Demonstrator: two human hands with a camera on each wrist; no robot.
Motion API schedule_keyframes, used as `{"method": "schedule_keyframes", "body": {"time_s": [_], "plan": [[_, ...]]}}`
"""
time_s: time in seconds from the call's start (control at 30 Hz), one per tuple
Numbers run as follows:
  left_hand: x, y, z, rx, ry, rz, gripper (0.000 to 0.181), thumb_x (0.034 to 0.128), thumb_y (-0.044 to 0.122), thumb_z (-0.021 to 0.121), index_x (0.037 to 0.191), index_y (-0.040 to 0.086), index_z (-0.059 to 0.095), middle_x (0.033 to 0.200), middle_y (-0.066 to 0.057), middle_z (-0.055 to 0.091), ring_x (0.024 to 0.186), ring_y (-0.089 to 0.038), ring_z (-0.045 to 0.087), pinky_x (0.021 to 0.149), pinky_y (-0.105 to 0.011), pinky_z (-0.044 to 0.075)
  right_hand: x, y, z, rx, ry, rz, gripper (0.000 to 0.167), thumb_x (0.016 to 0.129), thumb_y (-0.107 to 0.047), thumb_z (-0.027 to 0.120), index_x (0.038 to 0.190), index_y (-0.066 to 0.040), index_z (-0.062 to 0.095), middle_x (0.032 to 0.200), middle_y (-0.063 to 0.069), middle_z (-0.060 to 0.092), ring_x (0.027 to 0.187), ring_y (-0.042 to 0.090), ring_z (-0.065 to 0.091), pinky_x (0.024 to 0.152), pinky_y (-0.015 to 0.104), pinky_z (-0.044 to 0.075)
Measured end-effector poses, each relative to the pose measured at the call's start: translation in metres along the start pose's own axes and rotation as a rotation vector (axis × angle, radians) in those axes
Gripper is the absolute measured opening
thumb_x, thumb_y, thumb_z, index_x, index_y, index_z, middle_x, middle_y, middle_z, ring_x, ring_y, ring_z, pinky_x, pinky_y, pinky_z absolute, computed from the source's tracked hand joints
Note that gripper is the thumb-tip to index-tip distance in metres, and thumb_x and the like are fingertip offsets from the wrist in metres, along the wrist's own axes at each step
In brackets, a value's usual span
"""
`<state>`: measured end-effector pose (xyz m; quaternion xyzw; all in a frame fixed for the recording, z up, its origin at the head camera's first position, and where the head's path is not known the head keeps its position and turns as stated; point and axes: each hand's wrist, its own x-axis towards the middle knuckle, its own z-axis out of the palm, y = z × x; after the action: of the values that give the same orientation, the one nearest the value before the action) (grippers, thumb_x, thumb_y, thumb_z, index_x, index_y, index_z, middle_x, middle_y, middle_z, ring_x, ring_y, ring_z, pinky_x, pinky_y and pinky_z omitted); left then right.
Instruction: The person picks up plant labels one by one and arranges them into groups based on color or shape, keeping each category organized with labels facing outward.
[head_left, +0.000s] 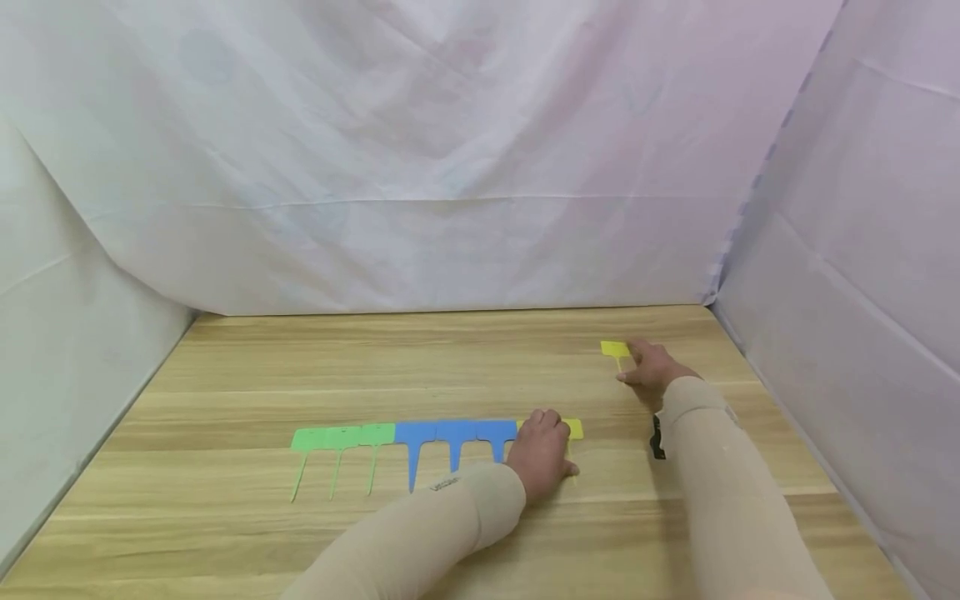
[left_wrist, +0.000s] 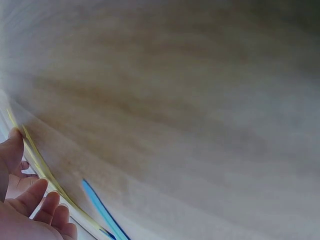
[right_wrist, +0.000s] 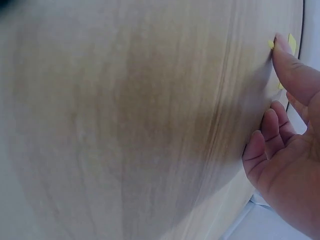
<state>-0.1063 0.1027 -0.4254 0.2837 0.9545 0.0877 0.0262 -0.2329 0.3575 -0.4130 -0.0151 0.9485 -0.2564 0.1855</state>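
Note:
Flat T-shaped plant labels lie side by side in a row. Green labels [head_left: 342, 437] are on the left, blue labels [head_left: 456, 432] in the middle, and a yellow label [head_left: 576, 429] shows at the right end. My left hand [head_left: 542, 454] rests over that yellow end and covers part of it. In the left wrist view, the thumb touches a thin yellow stem [left_wrist: 45, 170] and the fingers are loosely bent. Farther back on the right, my right hand [head_left: 654, 365] pinches another yellow label [head_left: 615, 348] between thumb and fingers. Whether that label touches the table cannot be told.
Beside the right sleeve, a black object [head_left: 657, 437] is partly hidden. The wood-grain table [head_left: 375, 358] meets a white cloth backdrop [head_left: 450, 250] at its far edge. White walls [head_left: 847, 275] stand along both sides.

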Motion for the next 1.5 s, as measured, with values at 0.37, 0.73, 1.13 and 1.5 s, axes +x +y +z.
{"method": "schedule_keyframes", "body": {"time_s": [0.37, 0.73, 1.13, 1.5], "plan": [[-0.0014, 0.0028, -0.0046, -0.021, -0.013, -0.007, 0.044, 0.0827, 0.047, 0.070, 0.109, 0.012, 0.064, 0.104, 0.004, 0.052, 0.093, -0.012, 0.041, 0.084, -0.021, 0.039, 0.0007, 0.0010, -0.0039, -0.051, -0.040, 0.002, 0.080, 0.092, -0.023, 0.065, 0.147, 0.011, 0.017, 0.144, 0.042, 0.019, 0.133, 0.058, 0.015, 0.106, 0.067, 0.020], [-0.0033, 0.0052, -0.0065, -0.009, -0.010, -0.017, 0.043, 0.0822, 0.048, 0.070, 0.106, 0.013, 0.063, 0.106, 0.004, 0.053, 0.094, -0.012, 0.042, 0.085, -0.021, 0.040, 0.0042, 0.0028, -0.0043, -0.088, -0.042, -0.011, 0.079, 0.091, -0.021, 0.067, 0.144, 0.014, 0.021, 0.142, 0.043, 0.025, 0.131, 0.059, 0.021, 0.107, 0.065, 0.022], [-0.0036, 0.0048, -0.0021, 0.000, 0.022, -0.007, 0.043, 0.0822, 0.049, 0.071, 0.104, 0.013, 0.063, 0.105, 0.003, 0.053, 0.095, -0.012, 0.043, 0.086, -0.022, 0.040, 0.0048, 0.0018, -0.0062, -0.066, -0.062, 0.024, 0.080, 0.090, -0.022, 0.068, 0.145, 0.011, 0.021, 0.142, 0.043, 0.023, 0.131, 0.058, 0.022, 0.106, 0.064, 0.023], [-0.0032, 0.0064, -0.0028, 0.009, 0.009, -0.020, 0.044, 0.0807, 0.049, 0.071, 0.105, 0.014, 0.064, 0.104, 0.005, 0.053, 0.093, -0.011, 0.043, 0.085, -0.021, 0.040, 0.0006, -0.0025, -0.0071, -0.064, -0.041, 0.001, 0.079, 0.087, -0.019, 0.072, 0.141, 0.013, 0.025, 0.139, 0.042, 0.029, 0.129, 0.057, 0.027, 0.106, 0.063, 0.025]]}}
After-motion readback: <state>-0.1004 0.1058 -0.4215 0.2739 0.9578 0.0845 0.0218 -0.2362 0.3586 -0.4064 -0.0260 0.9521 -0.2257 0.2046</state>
